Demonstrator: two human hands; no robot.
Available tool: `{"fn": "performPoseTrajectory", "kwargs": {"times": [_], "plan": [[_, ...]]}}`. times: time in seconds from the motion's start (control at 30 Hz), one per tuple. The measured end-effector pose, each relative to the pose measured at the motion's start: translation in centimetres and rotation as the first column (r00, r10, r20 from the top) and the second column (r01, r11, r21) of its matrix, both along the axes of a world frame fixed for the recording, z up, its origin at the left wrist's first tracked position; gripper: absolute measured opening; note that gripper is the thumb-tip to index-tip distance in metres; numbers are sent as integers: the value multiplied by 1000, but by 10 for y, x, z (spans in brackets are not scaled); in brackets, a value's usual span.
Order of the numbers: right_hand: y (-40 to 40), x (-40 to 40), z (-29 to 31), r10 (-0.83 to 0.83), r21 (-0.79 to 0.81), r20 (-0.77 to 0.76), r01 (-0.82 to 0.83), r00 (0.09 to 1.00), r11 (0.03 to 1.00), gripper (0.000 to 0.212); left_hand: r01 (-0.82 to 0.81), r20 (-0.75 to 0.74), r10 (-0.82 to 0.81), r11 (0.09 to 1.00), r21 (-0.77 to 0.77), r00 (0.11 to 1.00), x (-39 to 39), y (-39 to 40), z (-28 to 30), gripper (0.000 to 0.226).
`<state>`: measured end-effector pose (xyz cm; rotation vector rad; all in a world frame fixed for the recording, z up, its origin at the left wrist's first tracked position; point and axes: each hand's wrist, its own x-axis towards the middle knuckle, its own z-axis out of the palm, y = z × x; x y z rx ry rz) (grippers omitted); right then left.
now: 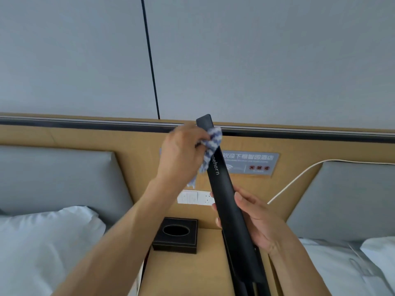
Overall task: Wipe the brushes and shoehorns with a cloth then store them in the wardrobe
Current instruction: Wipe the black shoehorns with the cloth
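Tan wood-look board forms the nightstand [181, 272] and the headboard panel [136, 159] behind it, with grey wall panels [256, 60] above, split by a thin dark seam. Padded grey headboard cushions flank the nightstand on both sides; a white pillow [42, 238] lies on the bed at the left and white bedding [342, 265] shows at the right. A white socket and switch plate [192, 197] sits on the wood panel, a grey sign [252, 162] with printed characters is fixed above it, and a white cable [299, 178] runs along the edge of the right cushion.

On the nightstand stands a black tissue box [176, 236] with an oval opening in its top; no tissue shows in the opening.

Held up over the nightstand is the shoehorn [224, 189], long, flat and matte black, tilted with its squared upper end leaning left and reaching the dark trim line of the headboard. White lettering runs along it, partly covered by the cloth. The right hand [254, 218] grips it at mid-length, fingers curled round the back and thumb across the front. The left hand [181, 154] clutches a blue-and-white patterned cloth [210, 148] and presses it against the shoehorn near its upper end, a loose tail of cloth hanging below the hand.
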<state>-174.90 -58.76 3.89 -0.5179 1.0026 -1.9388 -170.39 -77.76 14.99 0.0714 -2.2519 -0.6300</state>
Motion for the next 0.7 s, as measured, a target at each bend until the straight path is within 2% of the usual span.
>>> {"fn": "performPoseTrajectory", "kwargs": {"times": [0.1, 0.23, 0.4, 0.53, 0.7], "plan": [[-2, -2, 0, 28, -18, 5, -28, 1000, 999, 46, -91, 24, 93, 994, -56, 995, -18, -16, 26, 26], [-5, -4, 6, 46, -59, 13, -46, 999, 997, 43, -134, 12, 135, 987, -87, 991, -36, -27, 51, 26], [-3, -8, 15, 34, -59, -27, -36, 999, 998, 48, -167, -38, 164, 982, -91, 986, -41, -23, 51, 24], [-2, -9, 19, -39, -47, -30, 38, 999, 998, 42, -95, -43, 91, 990, -103, 995, -31, -2, 32, 18], [-2, -12, 24, -162, -8, -26, 162, 986, 987, 35, -3, 100, 15, 993, -116, 995, -19, 23, 7, 19]]}}
